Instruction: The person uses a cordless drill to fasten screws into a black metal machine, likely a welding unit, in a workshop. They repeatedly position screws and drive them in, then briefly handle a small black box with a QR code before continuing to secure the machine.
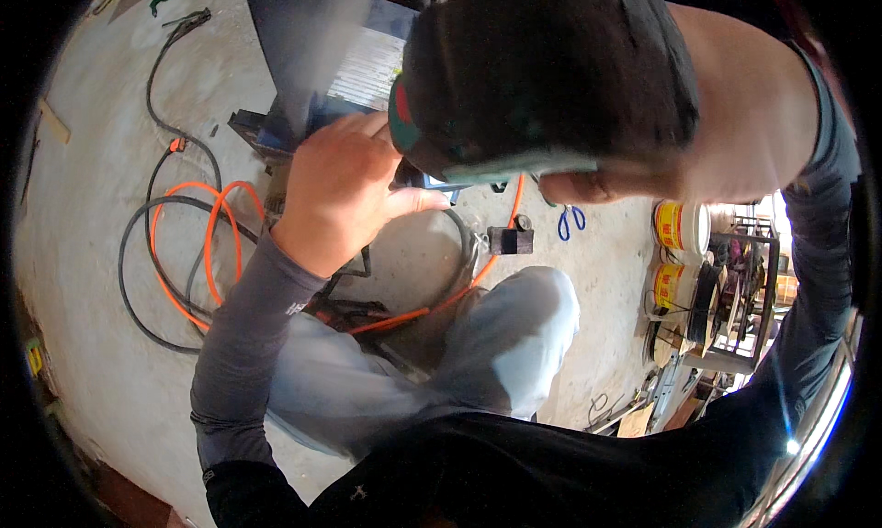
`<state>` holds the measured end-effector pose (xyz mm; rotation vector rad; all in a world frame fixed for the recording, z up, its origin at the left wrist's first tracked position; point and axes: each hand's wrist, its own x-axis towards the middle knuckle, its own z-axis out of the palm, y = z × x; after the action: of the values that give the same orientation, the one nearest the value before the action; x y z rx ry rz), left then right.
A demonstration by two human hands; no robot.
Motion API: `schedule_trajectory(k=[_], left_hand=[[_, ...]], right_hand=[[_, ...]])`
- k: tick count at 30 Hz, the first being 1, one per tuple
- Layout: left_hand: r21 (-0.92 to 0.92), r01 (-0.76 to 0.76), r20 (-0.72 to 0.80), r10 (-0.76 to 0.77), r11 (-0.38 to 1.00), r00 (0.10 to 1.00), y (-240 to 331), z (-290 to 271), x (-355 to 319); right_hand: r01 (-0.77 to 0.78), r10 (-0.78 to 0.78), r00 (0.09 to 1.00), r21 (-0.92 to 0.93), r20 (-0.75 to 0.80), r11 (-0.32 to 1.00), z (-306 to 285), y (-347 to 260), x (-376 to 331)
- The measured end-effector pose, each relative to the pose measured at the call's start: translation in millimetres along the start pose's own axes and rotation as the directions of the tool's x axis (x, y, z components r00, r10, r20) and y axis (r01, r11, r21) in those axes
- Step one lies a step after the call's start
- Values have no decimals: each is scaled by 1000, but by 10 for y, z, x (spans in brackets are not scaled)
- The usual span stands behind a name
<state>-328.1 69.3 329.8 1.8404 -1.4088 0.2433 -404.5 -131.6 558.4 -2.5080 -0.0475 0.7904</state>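
Note:
My left hand (342,181), in a grey sleeve, is closed, its thumb stretched to the right. Its fingertips are hidden at the left end of a dark rounded thing (551,64) with a teal edge and a small red patch. This thing is blurred and close to view, so I cannot tell its kind. My right hand (588,187) comes in from the right; its thumb shows under the dark thing, which covers the other fingers. Below my left thumb is a blue-edged thing (443,190), mostly hidden. Behind the hands stands a blue box with a slatted metal side (369,67).
Orange hose (217,220) and black cable (123,262) lie coiled on the concrete floor at left. A small black block (511,241) and a blue looped cord (571,221) lie beyond my knees. Yellow-labelled buckets (675,227) and a metal rack (767,298) stand at right.

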Motion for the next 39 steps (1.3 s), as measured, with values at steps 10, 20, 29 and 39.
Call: schedule_trajectory(k=[10,20,29,39], left_hand=[[-9,28,23,-27,1000,999,-14,-4,-45],[-78,-1,26,3,997,1000,18,142,30],[57,36,82,-41,998,996,-95,42,-29],[20,0,29,-1,1000,1000,-153,100,-86]], right_hand=[[344,-347,938,-127,-1,930,16,-19,-36],[177,-173,980,32,-101,984,205,-75,-130],[167,-163,979,23,-126,986,247,29,105],[179,-182,967,-36,-180,983,324,-2,-126]])
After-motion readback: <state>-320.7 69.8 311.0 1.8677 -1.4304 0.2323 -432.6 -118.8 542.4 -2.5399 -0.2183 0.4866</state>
